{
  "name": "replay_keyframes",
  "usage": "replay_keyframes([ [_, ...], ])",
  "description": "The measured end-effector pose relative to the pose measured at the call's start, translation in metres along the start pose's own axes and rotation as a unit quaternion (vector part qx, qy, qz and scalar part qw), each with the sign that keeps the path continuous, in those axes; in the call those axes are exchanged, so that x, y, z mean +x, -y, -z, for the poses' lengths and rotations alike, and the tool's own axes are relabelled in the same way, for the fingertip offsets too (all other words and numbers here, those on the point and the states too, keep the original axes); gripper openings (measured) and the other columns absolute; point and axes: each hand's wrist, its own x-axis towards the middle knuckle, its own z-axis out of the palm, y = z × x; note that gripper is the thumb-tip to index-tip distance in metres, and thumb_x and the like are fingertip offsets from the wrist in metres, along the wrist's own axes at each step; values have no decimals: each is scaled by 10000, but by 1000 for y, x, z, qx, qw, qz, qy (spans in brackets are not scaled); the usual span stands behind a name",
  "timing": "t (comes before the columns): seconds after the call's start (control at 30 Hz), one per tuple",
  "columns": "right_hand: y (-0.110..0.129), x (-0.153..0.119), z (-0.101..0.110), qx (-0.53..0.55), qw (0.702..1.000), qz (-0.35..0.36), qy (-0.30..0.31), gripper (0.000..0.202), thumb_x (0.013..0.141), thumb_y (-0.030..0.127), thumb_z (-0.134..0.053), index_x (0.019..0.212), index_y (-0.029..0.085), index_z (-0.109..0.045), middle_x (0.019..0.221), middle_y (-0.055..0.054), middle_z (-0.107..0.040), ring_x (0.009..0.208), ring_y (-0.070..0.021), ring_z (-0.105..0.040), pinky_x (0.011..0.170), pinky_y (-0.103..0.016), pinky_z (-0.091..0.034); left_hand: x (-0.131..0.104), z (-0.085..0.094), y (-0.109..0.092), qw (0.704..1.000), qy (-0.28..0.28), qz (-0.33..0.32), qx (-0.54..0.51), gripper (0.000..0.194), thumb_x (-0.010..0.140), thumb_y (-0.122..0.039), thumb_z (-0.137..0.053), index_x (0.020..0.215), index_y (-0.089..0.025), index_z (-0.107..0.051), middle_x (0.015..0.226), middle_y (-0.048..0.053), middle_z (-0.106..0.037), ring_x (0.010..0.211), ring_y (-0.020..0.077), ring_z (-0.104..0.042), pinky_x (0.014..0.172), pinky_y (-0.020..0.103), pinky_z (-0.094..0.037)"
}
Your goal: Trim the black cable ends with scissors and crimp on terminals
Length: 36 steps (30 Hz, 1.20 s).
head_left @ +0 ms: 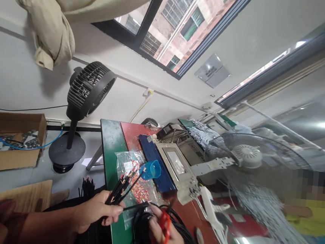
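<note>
My left hand (99,210) is closed round a bundle of black cables (120,188), their stripped ends with reddish and pale wires pointing up. One black cable runs from this hand across to my right hand (170,242). Hooked on the right hand's fingers are scissors (165,225) with red loop handles; their blades are hard to make out. The same fingertips touch the black cable above a coil of black cable (141,232) at the table edge. Just beyond lie a clear plastic bag (122,158), a scatter of small red and white bits (140,193) and a blue cup (154,170).
A blue and beige machine (173,162) stands on the green and red table (109,147). A desk fan (245,156) is at right, near bundled grey cables (265,210) and a person in yellow (310,218). On the floor are a black fan (90,89), a cardboard box (19,159) and a wooden stool (19,197).
</note>
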Motion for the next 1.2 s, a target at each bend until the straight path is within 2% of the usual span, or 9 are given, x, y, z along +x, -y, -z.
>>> replay_keyframes([
  [0.17,-3,17,-45,130,990,-28,57,278,632,391,-756,762,156,-684,491,38,-521,445,-78,-437,453,-191,-330,0,3,5,1000,0,-5,2,326,611,-445,-706,704,-159,-581,505,-11,-536,395,58,-369,415,229,-232],
  [0.33,-22,21,-41,153,985,-22,82,290,655,423,-727,687,143,-656,477,35,-490,432,-72,-398,432,-186,-296,6,9,9,998,36,17,48,337,598,-428,-722,706,-124,-623,590,39,-626,486,113,-531,500,239,-377],
  [0.47,-34,22,-37,80,989,-11,128,318,636,433,-733,622,123,-662,432,28,-472,407,-74,-377,414,-197,-264,10,6,-1,993,89,8,82,344,669,-423,-683,780,-98,-659,740,75,-670,644,148,-614,616,249,-448],
  [0.6,-29,20,-42,31,987,31,154,217,621,352,-757,632,147,-687,530,-7,-583,487,-118,-480,492,-230,-365,17,-6,-10,992,98,16,78,352,667,-422,-686,783,-90,-668,761,91,-669,652,170,-628,609,265,-465],
  [0.67,-24,18,-44,42,987,39,150,181,635,336,-748,652,167,-685,591,-19,-629,535,-146,-529,544,-254,-405,20,-10,-13,993,87,27,74,354,660,-428,-688,742,-84,-663,698,81,-651,582,153,-600,556,253,-446],
  [0.77,-21,18,-46,84,984,35,150,164,660,331,-731,697,181,-675,581,-7,-625,538,-150,-540,546,-254,-402,22,-14,-16,995,64,27,74,347,669,-437,-681,644,-97,-619,518,1,-534,442,68,-437,454,194,-331],
  [0.93,-20,17,-49,114,986,45,116,246,644,373,-730,594,159,-620,450,48,-477,418,-77,-377,429,-209,-267,21,-16,-18,992,64,48,100,398,691,-483,-666,589,-130,-514,457,-80,-333,413,27,-214,416,194,-138],
  [1.1,-27,22,-53,117,990,17,80,337,620,458,-723,561,158,-581,437,45,-461,409,-78,-377,415,-209,-280,25,-15,-20,988,49,61,130,378,707,-464,-656,618,-139,-483,532,-61,-394,429,22,-182,429,210,-85],
  [1.2,-30,25,-54,114,991,17,66,354,690,509,-652,641,162,-605,456,50,-458,404,-79,-369,405,-204,-281,29,-16,-23,992,14,53,118,370,696,-443,-663,607,-148,-458,520,-75,-368,421,17,-167,428,213,-75],
])
